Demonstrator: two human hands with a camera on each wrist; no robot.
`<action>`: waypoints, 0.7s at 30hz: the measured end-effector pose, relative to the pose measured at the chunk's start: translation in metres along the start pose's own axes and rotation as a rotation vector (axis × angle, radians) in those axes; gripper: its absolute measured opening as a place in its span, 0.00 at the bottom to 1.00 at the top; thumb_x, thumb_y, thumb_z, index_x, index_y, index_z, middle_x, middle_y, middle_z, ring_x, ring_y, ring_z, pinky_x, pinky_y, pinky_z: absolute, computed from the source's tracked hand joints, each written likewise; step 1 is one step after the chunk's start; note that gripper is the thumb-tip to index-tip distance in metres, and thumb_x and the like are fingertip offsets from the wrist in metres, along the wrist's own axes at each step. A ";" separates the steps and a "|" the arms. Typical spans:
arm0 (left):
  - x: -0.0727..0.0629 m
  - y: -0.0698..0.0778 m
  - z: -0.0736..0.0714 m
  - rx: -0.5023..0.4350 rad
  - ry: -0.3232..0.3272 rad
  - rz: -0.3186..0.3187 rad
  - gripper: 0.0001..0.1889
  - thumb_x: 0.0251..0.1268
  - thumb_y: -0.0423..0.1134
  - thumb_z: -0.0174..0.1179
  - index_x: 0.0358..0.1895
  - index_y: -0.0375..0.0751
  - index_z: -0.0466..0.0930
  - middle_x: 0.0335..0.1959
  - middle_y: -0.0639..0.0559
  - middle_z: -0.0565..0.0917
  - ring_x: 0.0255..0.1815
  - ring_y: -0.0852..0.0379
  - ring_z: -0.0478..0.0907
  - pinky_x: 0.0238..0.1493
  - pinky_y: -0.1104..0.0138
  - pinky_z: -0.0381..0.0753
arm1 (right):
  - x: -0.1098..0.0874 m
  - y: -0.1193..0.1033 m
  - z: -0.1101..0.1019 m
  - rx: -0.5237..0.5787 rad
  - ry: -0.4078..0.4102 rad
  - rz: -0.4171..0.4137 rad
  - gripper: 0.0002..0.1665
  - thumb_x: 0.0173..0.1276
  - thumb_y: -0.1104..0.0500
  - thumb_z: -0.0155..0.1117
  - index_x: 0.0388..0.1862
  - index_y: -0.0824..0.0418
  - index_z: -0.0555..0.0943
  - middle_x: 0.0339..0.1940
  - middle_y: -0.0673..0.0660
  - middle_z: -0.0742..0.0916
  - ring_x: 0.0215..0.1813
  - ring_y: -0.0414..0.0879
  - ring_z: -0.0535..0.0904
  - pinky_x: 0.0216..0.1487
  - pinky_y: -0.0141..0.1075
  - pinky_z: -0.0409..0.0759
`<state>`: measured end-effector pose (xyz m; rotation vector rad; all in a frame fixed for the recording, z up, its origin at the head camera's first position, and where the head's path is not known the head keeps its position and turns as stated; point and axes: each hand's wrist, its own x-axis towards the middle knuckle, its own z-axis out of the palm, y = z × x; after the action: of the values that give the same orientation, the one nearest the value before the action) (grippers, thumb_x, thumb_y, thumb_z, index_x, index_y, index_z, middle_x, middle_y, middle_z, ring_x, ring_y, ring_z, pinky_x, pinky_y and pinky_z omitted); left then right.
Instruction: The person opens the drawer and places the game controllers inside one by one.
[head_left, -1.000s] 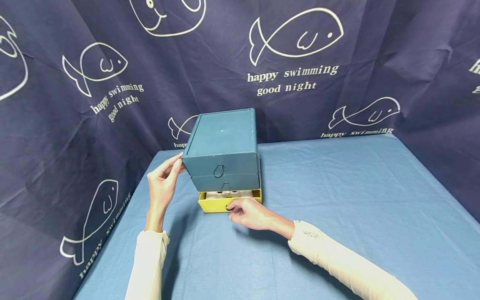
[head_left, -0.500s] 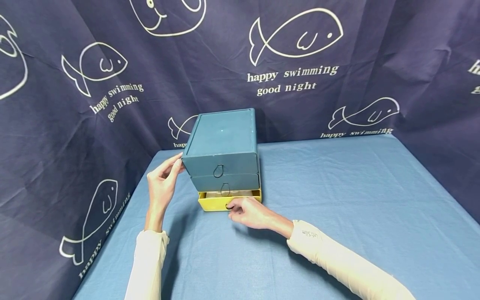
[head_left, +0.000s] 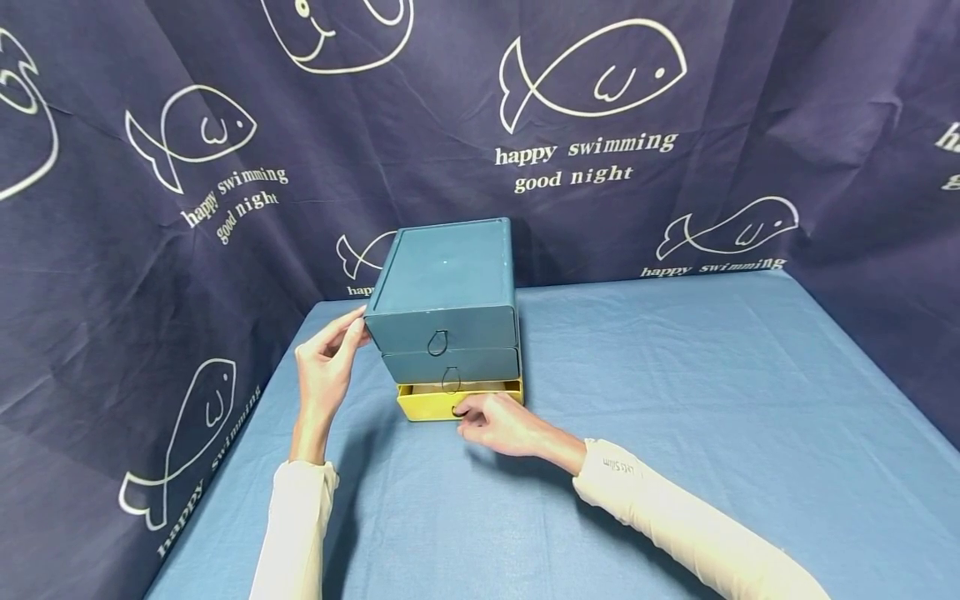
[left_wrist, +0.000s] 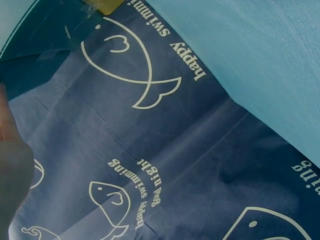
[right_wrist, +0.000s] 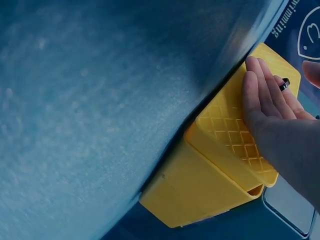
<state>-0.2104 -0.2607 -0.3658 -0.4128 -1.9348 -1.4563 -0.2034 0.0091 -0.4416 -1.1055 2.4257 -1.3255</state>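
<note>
A drawer unit has two teal upper levels and a yellow bottom level. The yellow drawer is pulled out a little; a pale strip of its contents shows behind its front. My right hand is at that drawer's front. In the right wrist view its fingers lie extended against the yellow front, beside the black loop pull, with the thumb apart. My left hand touches the unit's front left corner with extended fingers; only a sliver of it shows in the left wrist view.
Wire loop pulls hang from the teal fronts. A blue cloth covers the table. Dark blue curtains with white fish prints rise behind and at both sides, close to the unit's back.
The yellow drawer has slid slightly inward, with my right hand moving along with it. Less of the pale contents shows now. The left hand and the unit stay in place.
</note>
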 end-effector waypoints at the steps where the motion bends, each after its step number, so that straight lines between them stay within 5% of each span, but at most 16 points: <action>1: 0.000 0.000 0.000 -0.001 0.000 -0.001 0.13 0.74 0.31 0.63 0.57 0.34 0.87 0.41 0.43 0.90 0.37 0.60 0.89 0.47 0.63 0.86 | 0.000 0.000 0.000 -0.001 0.002 0.001 0.17 0.70 0.65 0.66 0.55 0.71 0.84 0.48 0.63 0.90 0.49 0.51 0.88 0.53 0.42 0.84; 21: 0.000 0.000 0.000 -0.008 0.002 -0.001 0.13 0.74 0.30 0.63 0.56 0.31 0.87 0.40 0.43 0.90 0.37 0.61 0.89 0.46 0.68 0.85 | 0.006 0.003 -0.002 -0.026 0.006 0.001 0.17 0.70 0.65 0.66 0.54 0.71 0.84 0.46 0.60 0.91 0.49 0.49 0.88 0.52 0.38 0.83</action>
<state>-0.2103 -0.2602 -0.3661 -0.4141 -1.9280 -1.4651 -0.2099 0.0077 -0.4410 -1.1082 2.4542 -1.3025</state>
